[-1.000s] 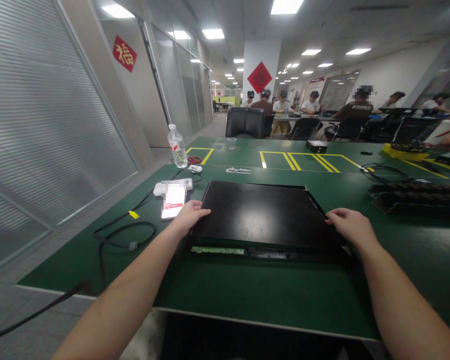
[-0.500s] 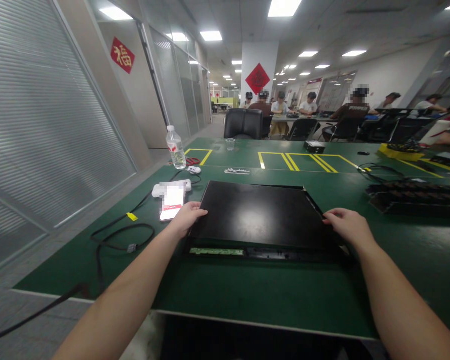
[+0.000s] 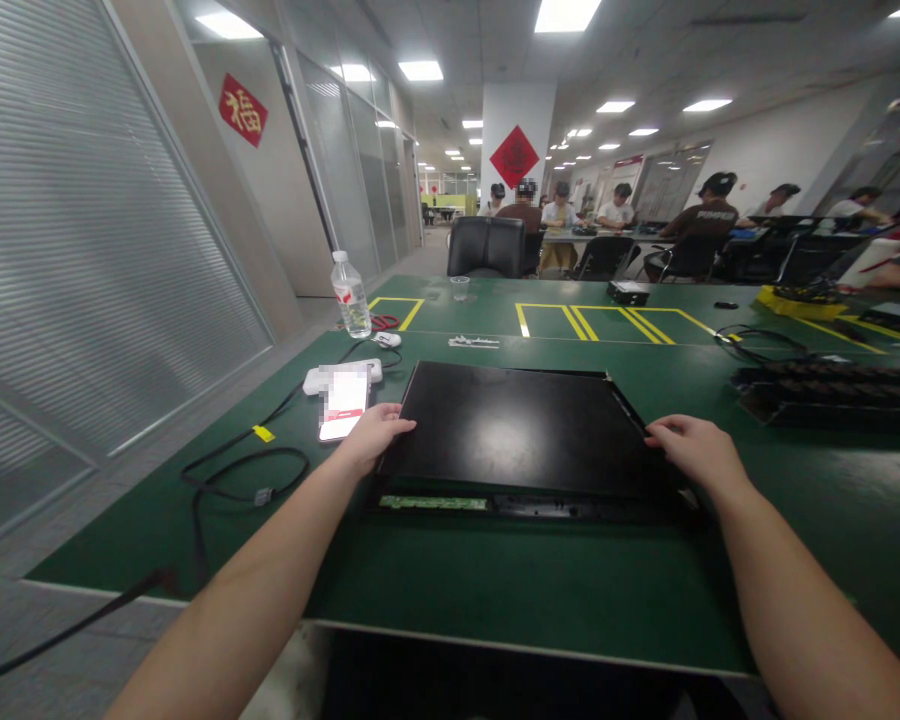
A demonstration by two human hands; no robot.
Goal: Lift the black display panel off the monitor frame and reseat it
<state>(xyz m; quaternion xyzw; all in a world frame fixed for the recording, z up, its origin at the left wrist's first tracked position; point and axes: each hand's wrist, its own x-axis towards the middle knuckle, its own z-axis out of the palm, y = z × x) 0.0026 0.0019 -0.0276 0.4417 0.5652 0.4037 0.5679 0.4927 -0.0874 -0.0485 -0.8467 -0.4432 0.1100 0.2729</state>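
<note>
In front of me a dark, glossy screen panel [image 3: 510, 425] lies over a black frame [image 3: 570, 507]. A narrow green circuit board [image 3: 435, 503] shows along the frame's near side. My left hand [image 3: 379, 435] is closed on the panel's left edge, thumb on top. At the right edge my right hand [image 3: 694, 450] pinches the rim; whether it grips the panel alone or also the frame, I cannot tell. The fingers under both edges are hidden. Just left of my left hand lies a phone [image 3: 345, 405] with a lit screen.
A white power strip [image 3: 319, 378], a looped black cable [image 3: 247, 455] and a water bottle [image 3: 352, 305] are on the left. Beyond the panel lie a small grey strip [image 3: 474, 342] and a plastic cup [image 3: 460, 288]. Black slatted parts [image 3: 832, 390] occupy the right. Several people sit farther back.
The view has shifted very slightly. Both hands keep the same hold, and the panel stays in place.
</note>
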